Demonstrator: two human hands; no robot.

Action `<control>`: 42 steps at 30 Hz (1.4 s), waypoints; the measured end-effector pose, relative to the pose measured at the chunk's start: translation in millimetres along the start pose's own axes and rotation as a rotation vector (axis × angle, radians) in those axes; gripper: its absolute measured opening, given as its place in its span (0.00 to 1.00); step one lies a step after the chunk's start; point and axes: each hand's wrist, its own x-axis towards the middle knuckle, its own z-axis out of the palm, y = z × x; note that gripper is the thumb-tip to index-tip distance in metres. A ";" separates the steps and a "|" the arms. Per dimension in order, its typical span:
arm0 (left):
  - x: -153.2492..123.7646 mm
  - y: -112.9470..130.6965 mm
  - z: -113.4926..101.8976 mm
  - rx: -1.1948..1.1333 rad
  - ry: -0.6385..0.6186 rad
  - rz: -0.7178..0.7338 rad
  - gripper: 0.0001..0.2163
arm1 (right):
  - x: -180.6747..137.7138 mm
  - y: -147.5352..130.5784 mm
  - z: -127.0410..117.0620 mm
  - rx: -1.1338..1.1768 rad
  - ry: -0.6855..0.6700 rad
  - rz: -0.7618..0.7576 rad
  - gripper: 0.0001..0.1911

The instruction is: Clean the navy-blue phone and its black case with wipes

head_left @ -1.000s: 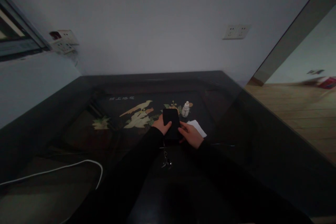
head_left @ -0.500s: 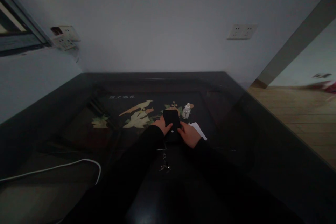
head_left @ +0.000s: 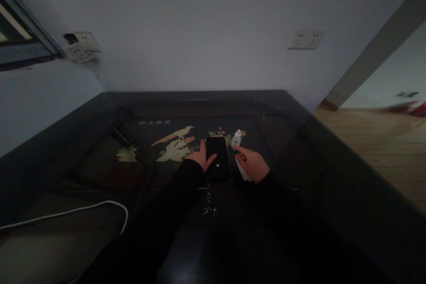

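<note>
Dark table [head_left: 282, 117] bears black phone [head_left: 218, 153], lying flat. Right hand [head_left: 253, 164]: right of phone, thumb and forefinger slightly apart. Left hand [head_left: 200, 158]: at phone's left edge, thumb on its face, forefinger spread from thumb. White paper [head_left: 242, 170]: right of phone, partly hidden. Bottle [head_left: 236, 139]: upright, right of phone's far end; hand contact undetermined.

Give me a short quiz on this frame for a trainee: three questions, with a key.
1. Which grip touches the black phone? A) left B) right C) both
2. True or false: the white bottle is lying on its side.
3. What flat white item shows between the phone and the right grip?

Key: 1. A, the left grip. 2. False; it stands upright. 3. A white sheet, apparently paper.
</note>
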 end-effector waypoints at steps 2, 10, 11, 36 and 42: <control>-8.1 -11.5 9.3 -0.111 0.124 0.110 0.34 | -15.4 28.5 -8.2 0.011 0.068 -0.074 0.19; -15.4 -29.7 66.2 -0.106 0.335 0.445 0.51 | -53.3 75.1 22.0 -0.130 0.075 -0.388 0.21; -14.3 -29.3 66.9 -0.094 0.320 0.445 0.50 | -50.7 70.7 25.2 -0.137 0.073 -0.372 0.21; -19.0 -24.5 50.8 -0.116 0.223 0.401 0.47 | 62.3 62.5 37.1 0.193 0.324 -0.035 0.19; -21.3 -22.9 48.1 -0.125 0.232 0.393 0.47 | 60.0 59.2 46.1 0.204 0.340 -0.035 0.17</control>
